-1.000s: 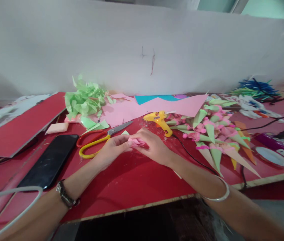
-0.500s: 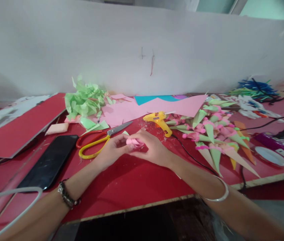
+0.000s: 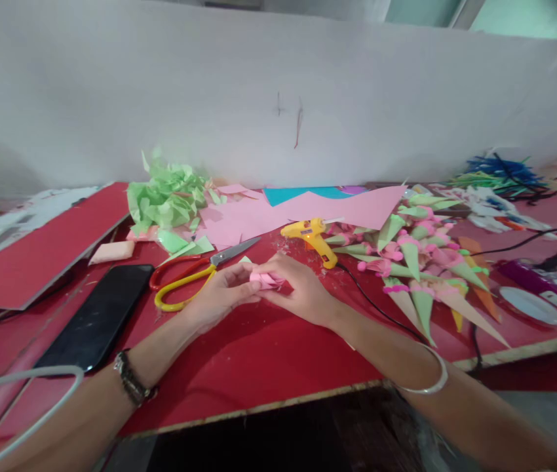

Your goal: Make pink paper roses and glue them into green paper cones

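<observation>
Between my two hands is a small pink paper flower point(image 3: 265, 282) with curled, overlapping layers. My left hand point(image 3: 224, 288) pinches it from the left with thumb and fingers. From the other side my right hand point(image 3: 298, 288) closes round it, and its fingertips partly hide the paper. Just left of my left hand lie scissors point(image 3: 185, 282) with one red and one yellow handle, blades pointing to the back right. A yellow glue gun point(image 3: 314, 237) rests behind my right hand, its black cord running toward the front right.
A black phone point(image 3: 99, 318) lies at left, near a peach block point(image 3: 111, 252) and a red board point(image 3: 37, 255). Crumpled green paper point(image 3: 165, 196) and pink sheets point(image 3: 253, 219) are at the back. Several paper cone flowers point(image 3: 411, 255) pile at right, before a purple power strip point(image 3: 544, 285).
The pink flower has turned slightly between my fingers, and my fingers have shifted a little on it. Everything else on the table stays where it was.
</observation>
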The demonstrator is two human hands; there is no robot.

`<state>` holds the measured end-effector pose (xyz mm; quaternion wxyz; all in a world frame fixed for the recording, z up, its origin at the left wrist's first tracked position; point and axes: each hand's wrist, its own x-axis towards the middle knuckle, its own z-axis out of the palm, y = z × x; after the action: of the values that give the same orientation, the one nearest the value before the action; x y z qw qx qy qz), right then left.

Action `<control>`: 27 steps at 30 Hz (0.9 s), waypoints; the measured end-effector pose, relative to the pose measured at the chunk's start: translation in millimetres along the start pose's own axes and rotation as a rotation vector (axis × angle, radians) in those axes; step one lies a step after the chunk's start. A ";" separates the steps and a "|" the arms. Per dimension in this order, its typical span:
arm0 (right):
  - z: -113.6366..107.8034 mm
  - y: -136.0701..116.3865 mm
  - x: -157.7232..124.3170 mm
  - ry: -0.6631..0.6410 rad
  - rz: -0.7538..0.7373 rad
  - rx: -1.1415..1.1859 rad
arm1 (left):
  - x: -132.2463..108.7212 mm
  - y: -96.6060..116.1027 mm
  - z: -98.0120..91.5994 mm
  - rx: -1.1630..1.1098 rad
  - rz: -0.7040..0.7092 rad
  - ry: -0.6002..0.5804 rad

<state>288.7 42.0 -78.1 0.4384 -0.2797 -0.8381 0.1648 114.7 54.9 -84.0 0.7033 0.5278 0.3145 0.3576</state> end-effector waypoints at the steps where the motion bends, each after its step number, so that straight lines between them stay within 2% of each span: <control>1: -0.1 0.0 0.0 -0.006 0.002 0.003 | 0.0 0.0 0.2 -0.011 0.004 0.002; 6: -1.7 -1.9 1.0 -0.032 0.009 0.016 | 0.0 1.1 1.8 -0.049 0.032 0.033; 13: -1.3 -2.8 0.9 0.040 -0.022 -0.046 | 0.6 0.4 1.7 -0.011 -0.025 0.074; 19: -1.7 -4.4 1.4 0.032 -0.005 0.021 | 0.2 -1.5 0.4 0.048 0.020 0.028; 27: -0.6 -4.3 1.4 0.022 0.011 0.051 | 1.0 0.9 4.7 0.136 0.081 0.037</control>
<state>287.2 39.4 -74.6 0.4536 -0.2749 -0.8272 0.1855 119.0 53.5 -82.0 0.6451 0.5798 0.3293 0.3731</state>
